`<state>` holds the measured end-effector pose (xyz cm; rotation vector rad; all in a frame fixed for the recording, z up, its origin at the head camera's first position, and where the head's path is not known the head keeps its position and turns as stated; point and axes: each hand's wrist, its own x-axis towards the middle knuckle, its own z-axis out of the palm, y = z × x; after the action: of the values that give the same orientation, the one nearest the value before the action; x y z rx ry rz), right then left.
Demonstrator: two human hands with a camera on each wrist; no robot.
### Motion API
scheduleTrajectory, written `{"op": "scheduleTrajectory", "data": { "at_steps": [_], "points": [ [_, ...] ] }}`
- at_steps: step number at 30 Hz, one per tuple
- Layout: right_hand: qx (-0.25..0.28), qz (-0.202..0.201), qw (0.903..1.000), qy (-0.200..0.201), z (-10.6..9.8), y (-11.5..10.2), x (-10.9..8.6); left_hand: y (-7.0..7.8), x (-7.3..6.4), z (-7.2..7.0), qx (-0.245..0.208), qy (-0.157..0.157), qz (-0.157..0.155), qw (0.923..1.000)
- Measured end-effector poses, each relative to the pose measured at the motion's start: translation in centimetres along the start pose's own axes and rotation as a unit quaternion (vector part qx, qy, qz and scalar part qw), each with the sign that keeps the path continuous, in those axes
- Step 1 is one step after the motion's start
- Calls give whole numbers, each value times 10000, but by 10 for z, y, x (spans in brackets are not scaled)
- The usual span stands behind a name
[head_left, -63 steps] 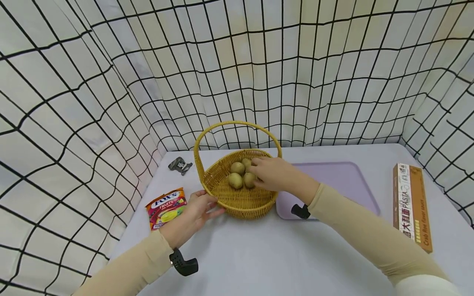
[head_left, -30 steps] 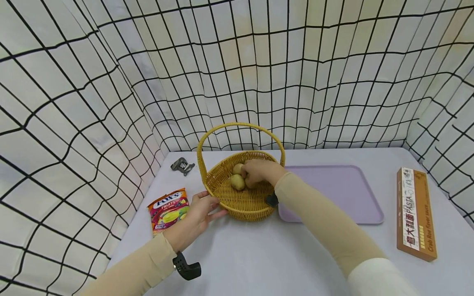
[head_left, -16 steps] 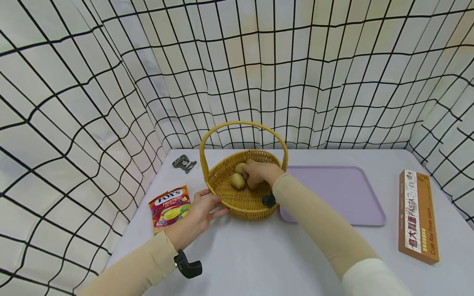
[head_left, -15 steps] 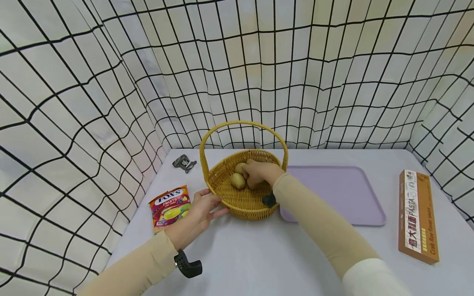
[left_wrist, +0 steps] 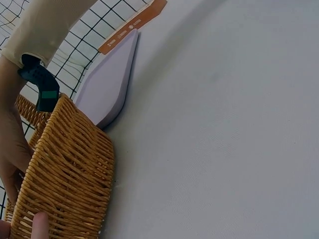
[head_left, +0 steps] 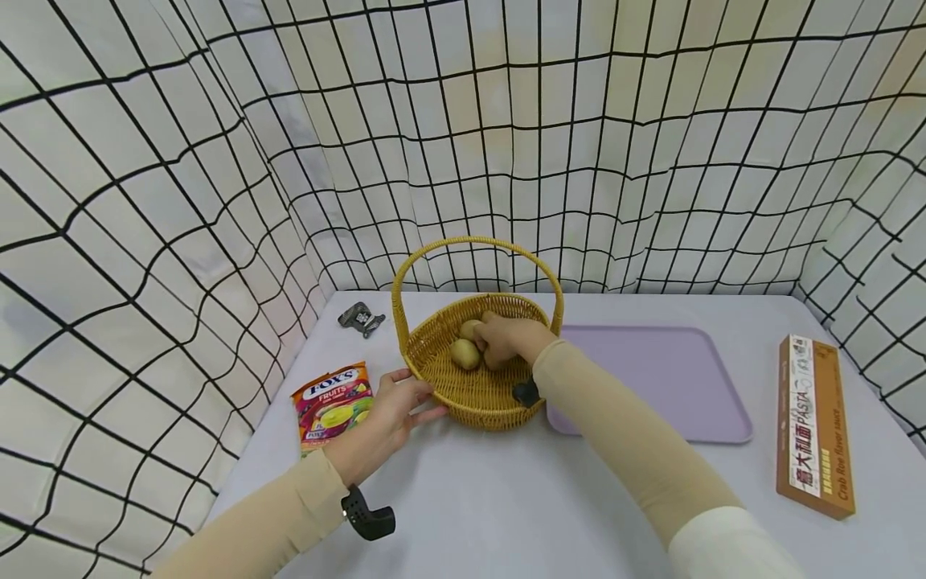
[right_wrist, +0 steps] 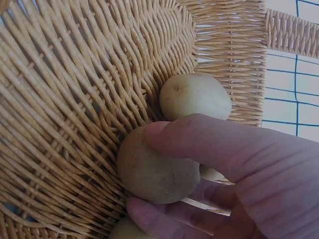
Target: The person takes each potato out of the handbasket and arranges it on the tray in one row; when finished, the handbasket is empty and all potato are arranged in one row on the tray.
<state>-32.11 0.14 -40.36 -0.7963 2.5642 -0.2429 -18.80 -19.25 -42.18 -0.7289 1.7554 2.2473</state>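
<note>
A yellow wicker basket (head_left: 470,394) with a tall arched handle stands mid-table in the head view. My right hand (head_left: 510,338) reaches inside it. In the right wrist view, thumb and fingers curl round one potato (right_wrist: 157,169), which rests low in the weave. A second potato (right_wrist: 195,97) lies just beyond the thumb, and part of another potato (right_wrist: 128,229) shows under the fingertips. The hand hides some of the contents from the head camera. My left hand (head_left: 394,406) holds the basket's front-left edge, its thumb against the outer wall (left_wrist: 75,174).
A FOX'S candy bag (head_left: 333,406) lies left of the basket, partly behind the left wrist. Behind it is a small dark crumpled packet (head_left: 360,318). A lilac tray (head_left: 651,378) sits right of the basket, with a pasta box (head_left: 816,426) farther right. Black netting (head_left: 542,161) encloses the back and sides.
The right hand has gone deeper into the basket from its right side and taken hold of a potato; over the last half second it stays nearly still. The left hand keeps its place.
</note>
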Motion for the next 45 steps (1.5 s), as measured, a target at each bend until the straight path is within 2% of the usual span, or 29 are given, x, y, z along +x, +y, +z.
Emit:
{"op": "scheduleTrajectory", "data": {
  "at_steps": [6,19,25,30,36,43,45],
  "points": [
    [24,-9,10000,-21,-6,0,-9,-2,1,1,48,-1,38,10000],
    [-158,-451,9989,-12,-26,-9,-36,-5,-1,3,-12,1,40,10000],
    [-69,-582,9983,-37,-36,-17,-57,-4,-2,1,8,-79,55,10000],
    [-493,-801,9956,-29,-45,-32,-75,-3,-1,0,50,-132,143,9998],
    [-799,-808,9935,-20,-53,-49,-101,-4,0,0,60,-178,152,9997],
    [-1039,-1099,9884,159,-57,-51,-132,-3,-1,0,49,-166,135,9998],
    [-1048,-1051,9888,152,-57,-48,-141,-3,-1,0,51,-177,136,9997]
  ]
}}
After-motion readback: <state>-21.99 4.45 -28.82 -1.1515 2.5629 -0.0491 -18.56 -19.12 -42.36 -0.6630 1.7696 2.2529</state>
